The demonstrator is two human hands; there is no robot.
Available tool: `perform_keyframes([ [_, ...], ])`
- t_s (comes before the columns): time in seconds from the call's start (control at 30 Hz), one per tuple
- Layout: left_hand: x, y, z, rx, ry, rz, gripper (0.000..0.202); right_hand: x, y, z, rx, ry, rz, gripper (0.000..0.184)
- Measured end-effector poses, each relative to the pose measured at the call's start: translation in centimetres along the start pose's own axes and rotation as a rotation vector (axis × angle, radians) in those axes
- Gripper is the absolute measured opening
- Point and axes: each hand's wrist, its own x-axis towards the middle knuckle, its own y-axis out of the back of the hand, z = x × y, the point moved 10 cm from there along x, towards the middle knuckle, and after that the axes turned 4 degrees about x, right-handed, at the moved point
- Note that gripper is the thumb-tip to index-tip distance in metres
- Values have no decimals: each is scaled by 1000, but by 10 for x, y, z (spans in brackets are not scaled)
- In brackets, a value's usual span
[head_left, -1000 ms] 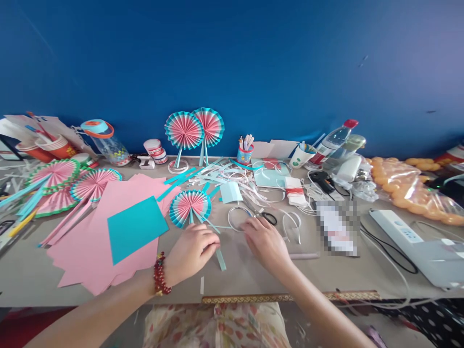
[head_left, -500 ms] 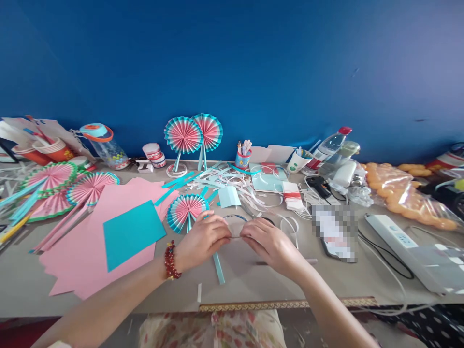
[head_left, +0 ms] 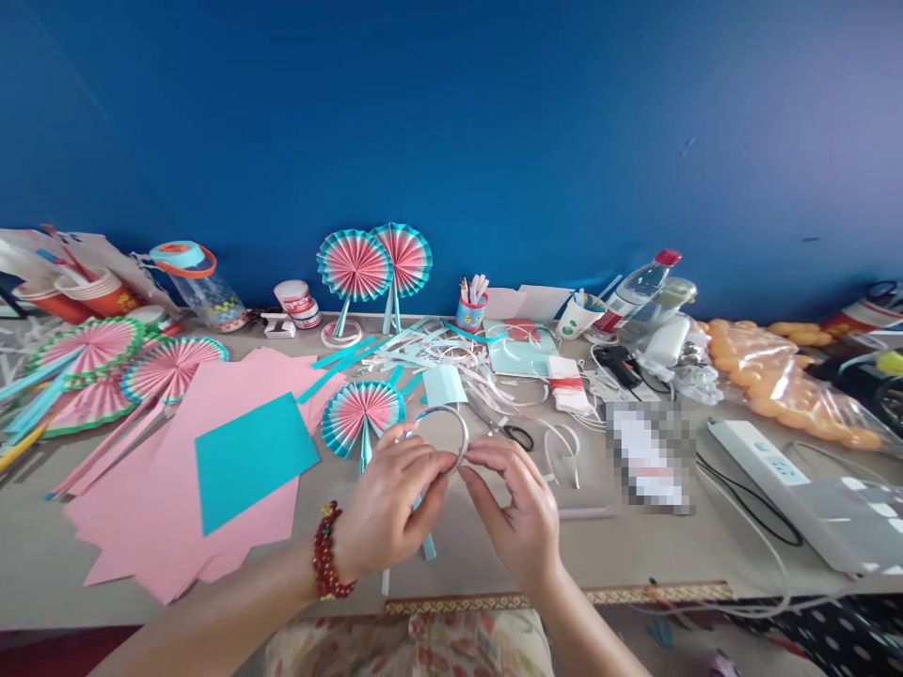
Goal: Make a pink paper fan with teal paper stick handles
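Both hands meet over the table's front middle, pinching a thin paper ring (head_left: 451,418) that stands up between them. My left hand (head_left: 391,503), with a red bead bracelet at the wrist, grips the ring's lower left. My right hand (head_left: 518,512) pinches its lower right. Just behind the hands lies a pink and teal folded paper fan (head_left: 363,412) with a teal stick. Scissors (head_left: 518,434) lie to the right of the ring.
Pink paper sheets (head_left: 176,470) with a teal square (head_left: 250,459) cover the left. More fans lie at far left (head_left: 99,362) and two stand at the back (head_left: 373,263). Paper strips, cups, a bottle (head_left: 639,282), cables, a power strip (head_left: 768,451) and an orange bag (head_left: 790,385) crowd the right.
The hands picked the ring up off the table, drew together and nearer to me, and now hold it upright between the fingertips.
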Motion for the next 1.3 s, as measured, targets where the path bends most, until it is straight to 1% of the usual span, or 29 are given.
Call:
perform_keyframes([
  [0.07, -1, 0, 1, -12, -10, 2, 21, 0, -1, 1, 9, -15, -11, 13],
  [0.13, -2, 0, -2, -38, 8, 9, 20, 0, -2, 2, 21, -24, -31, 12],
  [0.23, -2, -1, -5, -93, 26, 12, 18, 0, 1, 3, 14, -15, -39, 14],
  [0.33, -2, -1, -10, -148, 57, 3, 16, 5, 8, 0, -104, 38, -54, 21],
  [0.4, -1, -3, -15, -186, 99, -31, 16, 7, 3, -1, -179, 87, -164, 28],
  [0.43, 0, -4, -17, -203, 117, -51, 17, 7, -1, 0, -181, 101, -235, 28],
  [0.5, 1, -4, -20, -222, 141, -52, 18, 5, -7, 4, -113, 81, -334, 19],
  [0.53, 2, 0, -22, -213, 148, -10, 17, 4, -8, 8, -70, 46, -340, 13],
  [0.57, 1, 7, -24, -190, 154, 62, 18, 4, -6, 12, -39, -2, -318, 8],
  [0.63, -1, 21, -25, -117, 154, 220, 24, 2, -3, 19, -19, -96, -231, 9],
  [0.67, -3, 24, -23, -87, 140, 258, 24, 1, -2, 19, -13, -123, -190, 12],
  [0.7, -3, 22, -20, -75, 120, 255, 22, 0, -2, 19, -4, -135, -157, 13],
  [0.73, -2, 18, -18, -82, 100, 225, 20, -1, -4, 17, 10, -134, -135, 13],
  [0.8, -1, 7, -14, -135, 78, 148, 19, -2, -8, 11, 41, -116, -118, 12],
  [0.83, 0, 4, -13, -168, 82, 128, 17, -2, -10, 9, 54, -107, -119, 11],
  [0.93, 2, 2, -14, -247, 118, 127, 6, -2, -12, 4, 72, -73, -133, 8],
  [1.03, 2, 1, -18, -274, 175, 111, 9, -2, -6, -3, 28, -7, -135, 18],
  [1.1, 1, -4, -18, -245, 197, 57, 11, -1, 1, -9, -10, 51, -115, 25],
  [1.17, 0, -10, -15, -221, 188, -3, 11, 1, 4, -14, -27, 99, -114, 28],
  [1.3, -2, -15, -9, -295, 168, -47, 14, 5, 3, -12, -45, 97, -139, 28],
])
